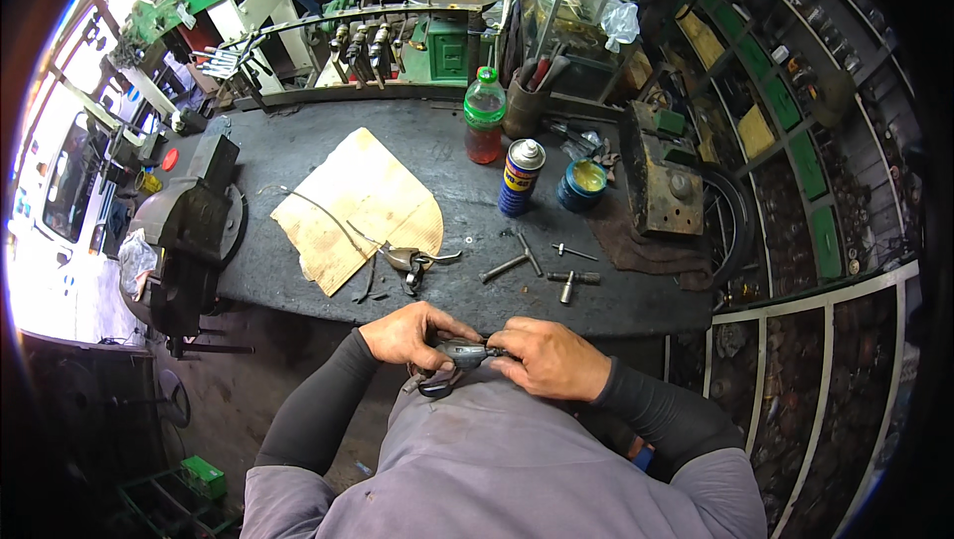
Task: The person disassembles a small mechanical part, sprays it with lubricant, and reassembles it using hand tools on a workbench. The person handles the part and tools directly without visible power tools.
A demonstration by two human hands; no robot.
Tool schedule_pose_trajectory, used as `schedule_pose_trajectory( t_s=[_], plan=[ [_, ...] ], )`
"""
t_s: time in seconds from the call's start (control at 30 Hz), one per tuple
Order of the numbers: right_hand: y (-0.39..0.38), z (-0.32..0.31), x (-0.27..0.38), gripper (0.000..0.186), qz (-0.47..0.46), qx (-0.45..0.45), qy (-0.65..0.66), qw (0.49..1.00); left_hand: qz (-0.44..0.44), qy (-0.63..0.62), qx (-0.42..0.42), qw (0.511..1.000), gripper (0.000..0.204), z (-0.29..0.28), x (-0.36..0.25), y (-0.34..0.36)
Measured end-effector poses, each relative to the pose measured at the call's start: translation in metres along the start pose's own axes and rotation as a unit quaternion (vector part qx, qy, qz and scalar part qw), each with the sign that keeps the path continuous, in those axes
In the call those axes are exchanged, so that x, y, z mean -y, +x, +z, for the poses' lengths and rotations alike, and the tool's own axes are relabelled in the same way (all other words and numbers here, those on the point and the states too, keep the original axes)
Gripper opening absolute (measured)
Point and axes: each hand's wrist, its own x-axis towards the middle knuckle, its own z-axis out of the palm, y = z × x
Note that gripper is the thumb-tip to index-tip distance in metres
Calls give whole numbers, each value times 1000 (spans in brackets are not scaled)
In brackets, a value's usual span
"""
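Your spray can [513, 199] is blue with a yellow and red label and a pale top. Left of it, your cardboard [383, 191] is tan, finely ribbed and blotched brown. Beyond the can, the bottle [484, 114] shows green cap and label above red liquid. Right of the can, a dark blue tub [576, 196] holds yellowish paste [588, 176]; farther right, the cloth [646, 249] is brown. Nearer you than the can, the metal part [462, 353] you hold is grey, your sleeves [318, 395] blackish, your shirt [517, 460] greyish mauve.
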Motion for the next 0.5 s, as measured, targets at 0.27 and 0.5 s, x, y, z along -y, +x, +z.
schedule_pose_trajectory(
  t_s=[0.27, 0.5],
  plan=[
    [6, -3, -9, 17, -7, -64, 5, 998, 5, -19, 7, 1000, 65, -9, -9, 8],
    [11, -18, -5, 15, 23, -27, 75, 997, 3, -54, -1, 999, 68, -8, 0, 6]
  ],
)
